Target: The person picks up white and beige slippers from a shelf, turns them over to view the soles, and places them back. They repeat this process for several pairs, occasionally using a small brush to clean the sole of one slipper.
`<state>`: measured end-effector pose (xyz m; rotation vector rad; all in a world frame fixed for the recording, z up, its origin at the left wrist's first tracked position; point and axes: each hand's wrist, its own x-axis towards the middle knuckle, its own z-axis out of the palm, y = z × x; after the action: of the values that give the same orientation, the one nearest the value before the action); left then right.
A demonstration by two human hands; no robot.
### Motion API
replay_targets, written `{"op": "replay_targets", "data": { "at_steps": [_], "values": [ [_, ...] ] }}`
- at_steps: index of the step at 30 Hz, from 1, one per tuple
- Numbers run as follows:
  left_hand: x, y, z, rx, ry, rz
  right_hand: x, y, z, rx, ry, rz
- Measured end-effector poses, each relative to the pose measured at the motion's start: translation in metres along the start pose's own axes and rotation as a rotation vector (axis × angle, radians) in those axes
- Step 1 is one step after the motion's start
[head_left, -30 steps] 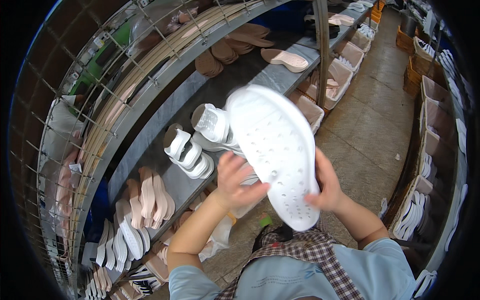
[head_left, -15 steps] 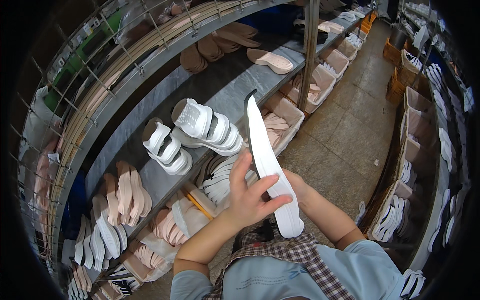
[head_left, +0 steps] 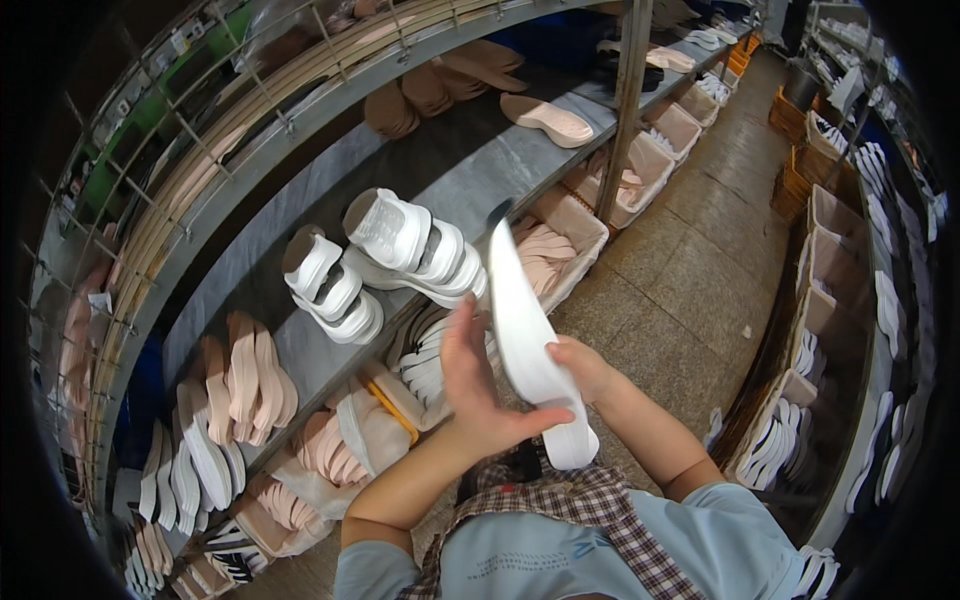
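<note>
A long white shoe sole [head_left: 525, 335] with a dark tip at its far end is held tilted in front of my chest. My right hand [head_left: 583, 368] grips its right edge, the thumb on the upper face and the other fingers mostly hidden beneath. My left hand [head_left: 478, 385] is open beside the sole's left edge. Its fingers stretch upward, apart from the sole, while the thumb reaches across the near end and appears to touch it. Just beyond my left hand, stacks of white soles [head_left: 415, 240] stand on the grey shelf [head_left: 480, 170].
Pink soles [head_left: 258, 380] hang over the shelf's near left edge, and a single pink sole [head_left: 546, 120] lies farther along. Lined bins [head_left: 575, 225] of soles stand under the shelf. A metal post [head_left: 625, 110] rises at its front edge. More bins [head_left: 830, 240] line the aisle's right side.
The sole has rolled, so its broad white face shows more, and its far end has dropped slightly. My left fingers have come off it and straightened; my right thumb now shows on top.
</note>
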<state>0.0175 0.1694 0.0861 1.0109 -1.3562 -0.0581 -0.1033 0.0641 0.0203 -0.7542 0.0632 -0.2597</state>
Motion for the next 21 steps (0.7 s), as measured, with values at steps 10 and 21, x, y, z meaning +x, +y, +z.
{"op": "replay_targets", "data": {
  "at_steps": [10,21],
  "values": [
    [-0.049,-0.021,-0.058,-0.161,0.122,-0.460,0.053,0.028,0.011,-0.637,0.079,0.000],
    [-0.052,-0.011,-0.148,0.593,0.232,-0.037,0.157,0.037,-0.066,-1.379,0.374,-0.571]
  ]
}}
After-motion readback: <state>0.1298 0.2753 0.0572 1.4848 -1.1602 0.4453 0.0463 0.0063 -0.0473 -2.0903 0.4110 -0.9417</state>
